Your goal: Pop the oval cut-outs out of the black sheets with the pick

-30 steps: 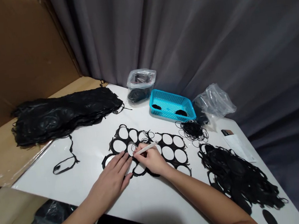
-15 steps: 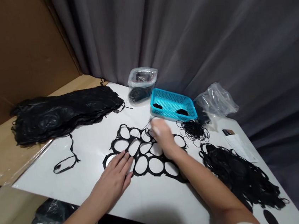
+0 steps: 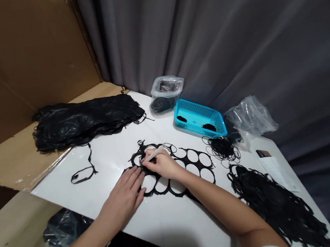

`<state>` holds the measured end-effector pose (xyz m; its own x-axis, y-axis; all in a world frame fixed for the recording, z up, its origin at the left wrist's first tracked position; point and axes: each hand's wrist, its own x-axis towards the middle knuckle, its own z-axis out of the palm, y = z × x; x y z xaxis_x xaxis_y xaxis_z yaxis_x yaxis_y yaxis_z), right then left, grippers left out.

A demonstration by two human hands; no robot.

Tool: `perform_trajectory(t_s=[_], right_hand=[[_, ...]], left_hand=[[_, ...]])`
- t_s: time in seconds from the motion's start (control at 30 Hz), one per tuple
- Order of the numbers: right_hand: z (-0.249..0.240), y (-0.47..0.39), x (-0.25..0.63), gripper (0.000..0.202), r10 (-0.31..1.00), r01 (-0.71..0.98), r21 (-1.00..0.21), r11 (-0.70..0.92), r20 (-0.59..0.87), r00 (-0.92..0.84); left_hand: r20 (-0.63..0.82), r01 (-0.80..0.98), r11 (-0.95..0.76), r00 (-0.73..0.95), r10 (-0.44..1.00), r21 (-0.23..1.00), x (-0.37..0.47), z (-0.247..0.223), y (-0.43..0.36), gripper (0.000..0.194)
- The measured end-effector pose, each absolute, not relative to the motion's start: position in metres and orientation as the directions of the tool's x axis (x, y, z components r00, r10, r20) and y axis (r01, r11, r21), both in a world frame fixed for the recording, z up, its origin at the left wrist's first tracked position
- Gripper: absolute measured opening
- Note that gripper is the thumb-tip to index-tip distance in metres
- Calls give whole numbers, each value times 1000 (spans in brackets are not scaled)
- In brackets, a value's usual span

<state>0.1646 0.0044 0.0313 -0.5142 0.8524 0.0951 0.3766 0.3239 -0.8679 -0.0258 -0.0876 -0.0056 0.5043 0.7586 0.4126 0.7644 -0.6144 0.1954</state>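
Note:
A black sheet with several round holes (image 3: 164, 174) lies on the white table (image 3: 102, 200). My left hand (image 3: 126, 192) rests flat on its left part, fingers spread and holding nothing. Just right of those fingertips, my right hand (image 3: 161, 164) is closed round a thin white tool (image 3: 155, 152), its fingertips at the upper left holes of the sheet. Thin black strands bunch up beside them. What the tool's tip touches is hidden by the fingers.
Beyond the sheet stand a blue basket (image 3: 198, 116) with black pieces and a plastic bag (image 3: 166, 94). Black sheets (image 3: 88, 121) are stacked at left; tangled black loops (image 3: 222, 148), a clear bag (image 3: 251, 116) and black scrap (image 3: 274, 198) lie right.
My right hand has moved left across the sheet, close to my left hand, and the white tool now shows in it. The view has shifted, so the surroundings sit further right.

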Motion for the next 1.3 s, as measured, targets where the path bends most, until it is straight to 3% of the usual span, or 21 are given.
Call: perform_trajectory(t_s=[0.5, 0.8, 0.87, 0.93, 1.07, 1.17, 1.23, 1.3], right_hand=[[14, 1, 163, 16, 824, 423, -792, 440, 168, -541], [22, -5, 162, 10, 698, 443, -627, 641, 237, -675], [34, 16, 170, 13, 813, 512, -657, 553, 294, -502], [49, 46, 185, 18, 910, 576, -706, 411, 353, -216], [67, 90, 214, 19, 934, 535, -809, 242, 343, 96], [61, 84, 215, 22, 983, 374, -919, 127, 167, 78], [52, 68, 207, 23, 998, 110, -993, -48, -53, -37], [44, 51, 200, 23, 954, -148, -955, -258, -227, -197]], left_hand=[[404, 768, -615, 513, 758, 178, -27, -10, -89, 41], [432, 765, -624, 514, 741, 162, -26, -12, -88, 35], [434, 764, -626, 517, 738, 154, -25, -12, -87, 34], [423, 766, -624, 518, 743, 157, -25, -10, -85, 33], [351, 774, -594, 505, 789, 222, -36, -3, -70, 34], [346, 807, -539, 448, 825, 240, -52, 3, -54, 39], [380, 834, -501, 396, 836, 232, -59, 6, -50, 40], [430, 838, -498, 373, 822, 224, -59, 9, -56, 37]])
